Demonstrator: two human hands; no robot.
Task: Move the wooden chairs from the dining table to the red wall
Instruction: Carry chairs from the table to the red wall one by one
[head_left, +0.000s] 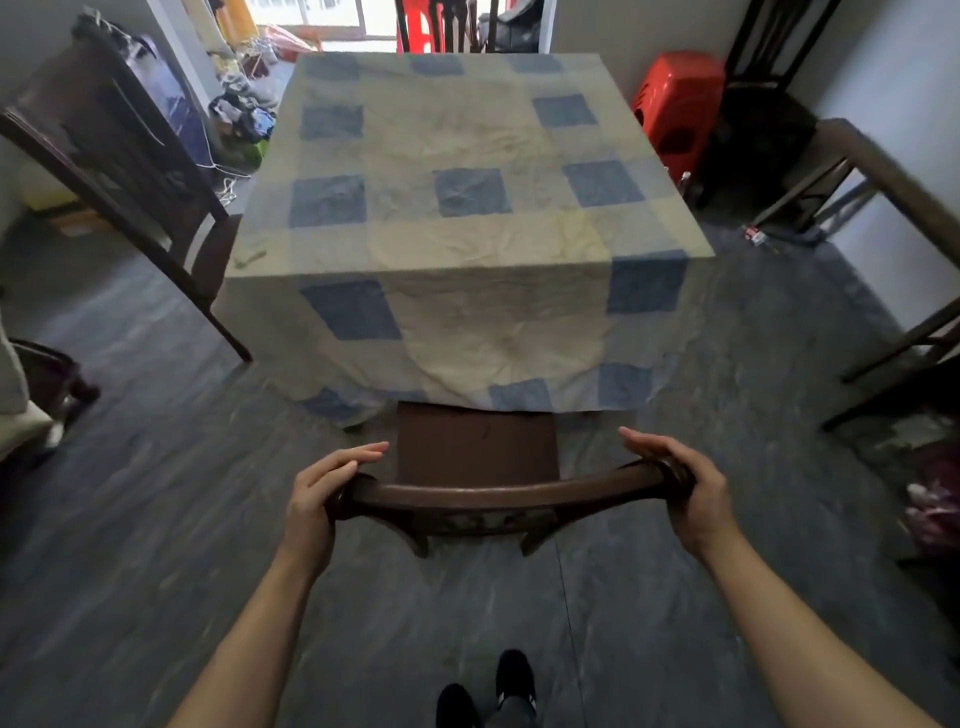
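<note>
Left hand (319, 491) and right hand (683, 486) are laid, fingers straight, on opposite top-rail ends of the near chair (478, 447), likely for a balanced pull.

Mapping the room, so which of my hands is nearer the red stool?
Right. The right hand is at the chair back end toward the red stool; the left hand is at the opposite end.

One head-worn wide-angle view, looking forward and down — hands (311, 499) close below, dining table (457, 130) beyond
</note>
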